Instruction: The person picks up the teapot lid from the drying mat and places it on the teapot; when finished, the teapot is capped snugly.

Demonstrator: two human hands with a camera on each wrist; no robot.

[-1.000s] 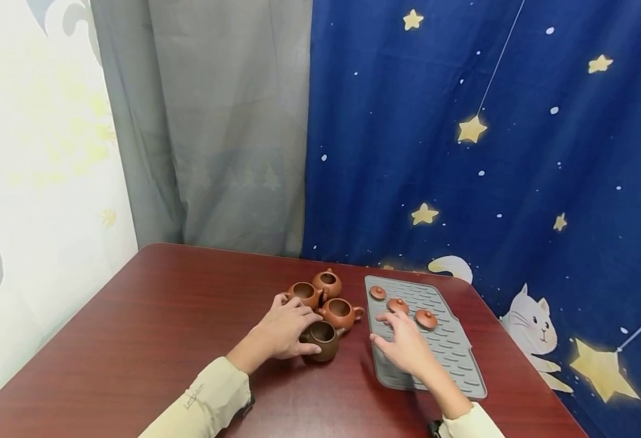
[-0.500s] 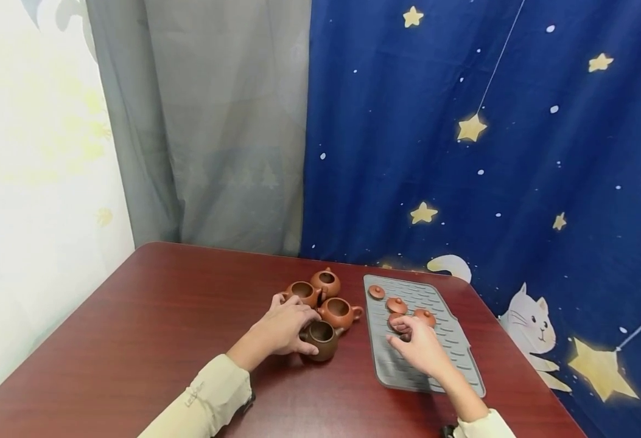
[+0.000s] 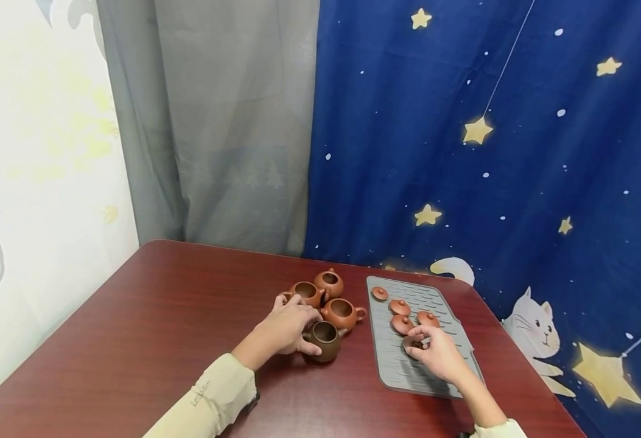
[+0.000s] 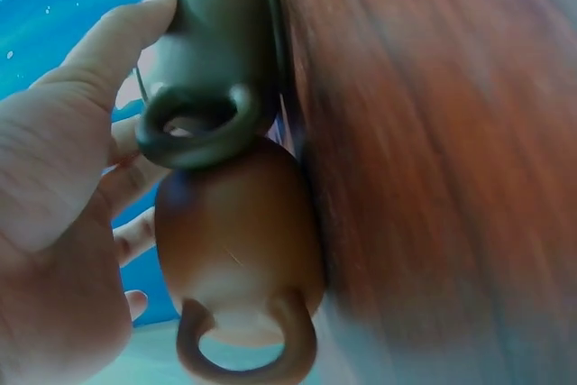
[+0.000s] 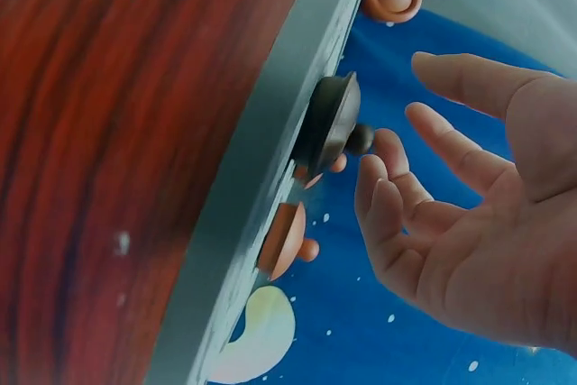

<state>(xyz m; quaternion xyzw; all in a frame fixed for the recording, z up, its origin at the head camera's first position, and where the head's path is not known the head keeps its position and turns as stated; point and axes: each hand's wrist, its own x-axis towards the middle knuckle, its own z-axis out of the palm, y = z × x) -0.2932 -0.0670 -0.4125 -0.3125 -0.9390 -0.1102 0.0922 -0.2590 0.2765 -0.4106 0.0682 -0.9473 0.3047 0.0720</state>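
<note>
My left hand (image 3: 286,327) holds a dark brown teapot (image 3: 328,342) without its lid, thumb on the near side and fingers over the far side. Against it stand three reddish-brown lidless teapots (image 3: 342,314), partly behind the hand. A dark lid (image 3: 411,347), knob up, lies on the grey mat (image 3: 397,374). Close to its knob is my right hand (image 3: 442,356); the right wrist view shows loosely bent fingers near the knob and the thumb well apart, gripping nothing. Several reddish lids (image 3: 402,324) lie farther back on the mat.
The dark red table (image 3: 150,322) reaches left of the teapots. Its right edge runs just beyond the mat. Behind it hang a grey curtain (image 3: 238,121) and a blue star-patterned curtain (image 3: 386,121).
My right hand has moved right and nearer over the mat, and a reddish lid and the dark lid now show beside it. My left hand has stayed on the dark teapot.
</note>
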